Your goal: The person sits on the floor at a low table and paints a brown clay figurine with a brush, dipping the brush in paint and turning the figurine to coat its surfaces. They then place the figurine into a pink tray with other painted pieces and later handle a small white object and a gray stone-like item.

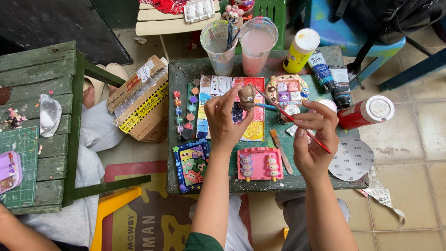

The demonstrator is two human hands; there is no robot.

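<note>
My left hand [226, 120] holds a small brown clay figurine [246, 96] up by its fingertips over a square paint palette [211, 100] of many coloured wells. My right hand [314, 135] grips a thin red-handled paintbrush [297, 123] whose tip reaches the figurine. Both hands hover above a small green table [179, 79].
On the table: two plastic cups of water [220, 44] [257, 44], a yellow bottle [300, 50], paint tubes [331, 74], a red bottle [364, 113], a pink tray [260, 163], a blue painted tile [192, 165], a round painted piece [287, 89]. A cardboard box [141, 100] and a green bench [42, 121] stand left.
</note>
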